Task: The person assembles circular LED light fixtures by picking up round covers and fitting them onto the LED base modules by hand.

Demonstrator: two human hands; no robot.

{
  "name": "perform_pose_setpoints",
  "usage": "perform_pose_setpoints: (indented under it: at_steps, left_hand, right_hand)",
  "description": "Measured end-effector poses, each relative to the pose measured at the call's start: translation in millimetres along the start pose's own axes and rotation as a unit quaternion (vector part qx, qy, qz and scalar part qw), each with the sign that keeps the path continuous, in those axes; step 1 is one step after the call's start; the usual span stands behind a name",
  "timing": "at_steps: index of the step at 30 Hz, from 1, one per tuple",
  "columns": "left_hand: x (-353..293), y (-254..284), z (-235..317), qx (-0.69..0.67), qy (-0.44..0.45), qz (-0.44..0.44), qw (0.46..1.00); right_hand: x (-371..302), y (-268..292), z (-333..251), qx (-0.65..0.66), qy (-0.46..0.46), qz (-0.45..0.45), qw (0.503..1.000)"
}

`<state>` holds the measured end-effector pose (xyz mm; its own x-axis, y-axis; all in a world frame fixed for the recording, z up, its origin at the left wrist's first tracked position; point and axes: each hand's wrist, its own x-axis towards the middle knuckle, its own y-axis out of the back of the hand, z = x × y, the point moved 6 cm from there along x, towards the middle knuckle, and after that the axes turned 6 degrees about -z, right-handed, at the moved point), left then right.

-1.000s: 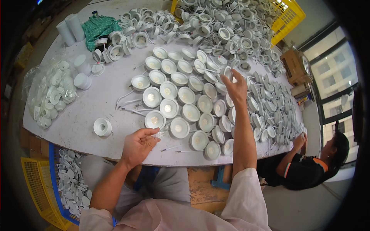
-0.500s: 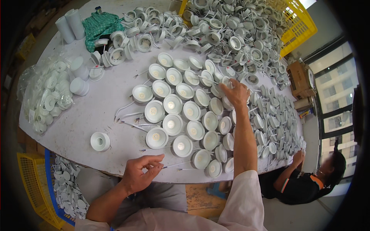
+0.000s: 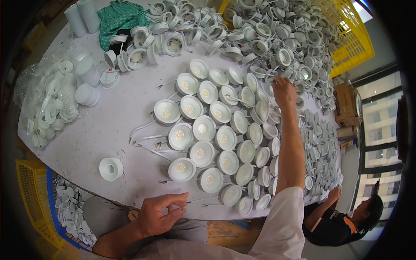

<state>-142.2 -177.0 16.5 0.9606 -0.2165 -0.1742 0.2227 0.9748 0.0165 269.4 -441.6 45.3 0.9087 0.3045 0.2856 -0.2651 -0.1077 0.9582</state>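
Note:
My left hand hovers at the table's front edge, thumb and forefinger apart, holding nothing. Beside its fingertips lies a thin cable with bare wire ends. My right hand reaches far over the table, where the laid-out lamps meet the big heap. Its fingers bend downward beside a white round lamp; their tips are hidden, so any grip cannot be made out. Rows of white downlights lie face up under and left of my right arm, several showing yellow LED dots. A single white cup-shaped housing stands apart on the left.
A large heap of lamp parts fills the back, by a yellow crate. Left are a plastic bag of white rings, white cylinders and green cloth. A co-worker sits at right. A blue-rimmed crate stands lower left.
My right hand has moved farther away, from the laid-out lamps toward the heap's edge. My left hand keeps nearly the same pose. The whole view has shifted slightly.

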Motion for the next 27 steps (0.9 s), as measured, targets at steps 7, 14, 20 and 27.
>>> perform_pose_setpoints:
  at_steps: [7,14,20,27]
  left_hand:
    - [4,5,-2,0.006,-0.002,0.019,1.000]
    - [3,10,-1,0.011,-0.030,0.046,0.998]
    - [1,7,-3,0.010,-0.035,0.032,0.999]
    - [5,8,-1,0.002,-0.025,0.046,0.999]
  right_hand:
    - [41,-42,-28,-0.093,0.105,-0.032,0.990]
    - [60,-42,-21,-0.077,0.108,-0.034,0.991]
    - [57,-47,-27,-0.064,0.123,-0.075,0.988]
    - [58,-48,-20,-0.091,0.102,-0.077,0.988]
